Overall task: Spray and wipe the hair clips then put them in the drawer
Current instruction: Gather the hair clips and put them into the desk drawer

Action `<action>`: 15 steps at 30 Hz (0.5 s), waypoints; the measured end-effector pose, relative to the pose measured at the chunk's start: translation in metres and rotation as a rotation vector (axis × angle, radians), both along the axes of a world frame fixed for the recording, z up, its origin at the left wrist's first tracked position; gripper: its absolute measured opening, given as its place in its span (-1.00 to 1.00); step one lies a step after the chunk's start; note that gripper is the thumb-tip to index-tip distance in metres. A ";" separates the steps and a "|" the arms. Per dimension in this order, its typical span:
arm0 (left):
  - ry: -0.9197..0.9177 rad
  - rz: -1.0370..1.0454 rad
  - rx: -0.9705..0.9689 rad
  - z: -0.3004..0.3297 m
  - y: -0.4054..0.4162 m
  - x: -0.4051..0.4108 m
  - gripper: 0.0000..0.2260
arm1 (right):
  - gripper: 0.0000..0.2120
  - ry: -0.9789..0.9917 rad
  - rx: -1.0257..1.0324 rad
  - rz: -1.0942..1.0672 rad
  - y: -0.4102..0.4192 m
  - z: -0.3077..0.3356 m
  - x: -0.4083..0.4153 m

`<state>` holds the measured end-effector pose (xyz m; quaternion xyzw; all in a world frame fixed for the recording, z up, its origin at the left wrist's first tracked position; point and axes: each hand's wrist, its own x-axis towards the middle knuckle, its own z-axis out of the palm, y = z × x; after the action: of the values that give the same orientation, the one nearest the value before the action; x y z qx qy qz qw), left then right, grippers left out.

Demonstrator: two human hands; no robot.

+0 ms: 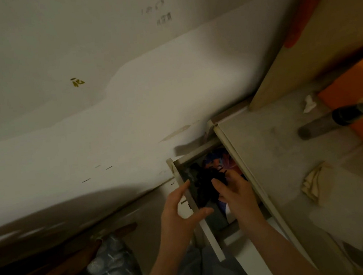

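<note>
Over the open drawer (180, 166) beside the tabletop's left edge, the right hand (233, 190) clutches dark hair clips (205, 182); the left hand (179, 207) hovers with fingers spread, grasping nothing. Released carelessly, the tangled clips could catch the drawer's rim and spill to the floor.

Two hands: the left hand (179, 213) and the right hand (234, 193). One open drawer (208, 228). The black clips (205, 184) form one dark clump above it, too blurred to count singly. One counter (276, 172) carries two crumpled pale wipes, one (313, 183) nearer and one (308, 103) farther back, and one dark bottle (348, 114). One orange box (360, 100) sits by the bottle. One wrapped pack (114, 272) of bottles lies at lower left, its bottles too blurred to count.
</note>
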<state>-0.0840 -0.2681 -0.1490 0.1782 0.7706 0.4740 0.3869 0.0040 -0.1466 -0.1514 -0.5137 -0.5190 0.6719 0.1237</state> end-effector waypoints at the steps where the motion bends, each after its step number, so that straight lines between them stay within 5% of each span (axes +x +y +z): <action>1: 0.098 -0.054 -0.064 -0.005 -0.001 0.000 -0.26 | -0.68 -0.034 0.014 0.008 0.002 -0.004 0.003; 6: 0.580 -0.438 -0.435 -0.036 -0.007 0.002 -0.05 | -0.66 -0.173 0.192 0.144 0.014 -0.024 0.008; 15: 0.668 -0.554 -0.619 -0.059 -0.008 0.008 0.00 | -0.87 -0.214 0.380 0.358 0.030 -0.058 -0.019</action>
<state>-0.0762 -0.2762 -0.2079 0.3939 0.8796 0.0221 0.2659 -0.0148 -0.1170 -0.2095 -0.4493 -0.7282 0.5158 0.0418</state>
